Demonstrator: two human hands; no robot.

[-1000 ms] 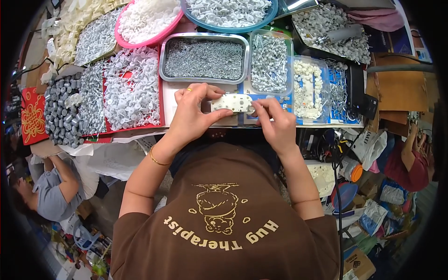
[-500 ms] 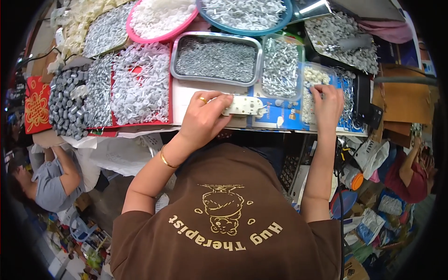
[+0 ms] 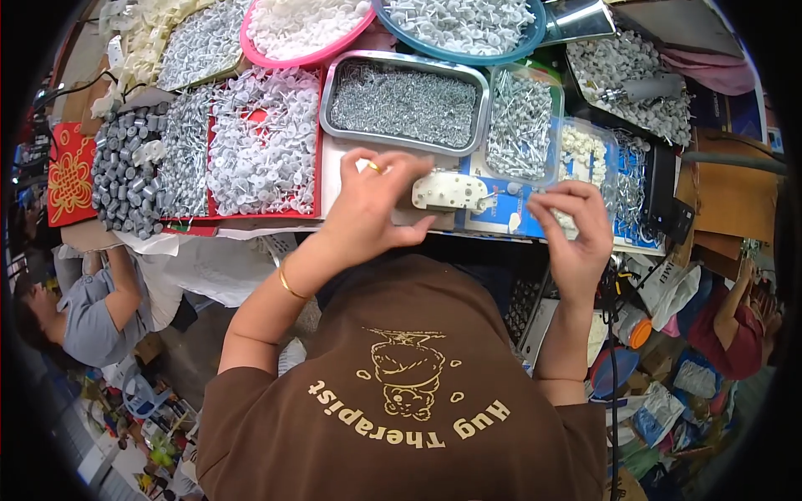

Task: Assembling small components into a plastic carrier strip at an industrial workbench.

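Observation:
A white flat plastic housing with rounded ends and small holes (image 3: 449,191) lies at the bench's near edge. Beside its left end is my left hand (image 3: 368,200), thumb and forefinger spread wide and nothing visible between them. My right hand (image 3: 581,238) hovers to the right of the housing, thumb and fingertips brought together. Whatever sits in that pinch is too small to make out. Behind this hand stands a clear tub of small cream plastic parts (image 3: 583,154). Between the hands, a small whitish piece (image 3: 514,222) rests on the blue printed sheet.
A metal tray of tiny metal pieces (image 3: 404,57) sits behind the housing, next to a clear tub of metal pins (image 3: 520,125). Leftward are a red box of white-capped pins (image 3: 263,159) and grey cylinders (image 3: 125,179). Two round basins (image 3: 305,60) stand farther back. Other people sit at both sides.
My left hand has let go of the white housing, its fingers now spread. My right hand has come out of the tub of cream parts and moved nearer and left, fingertips pinched.

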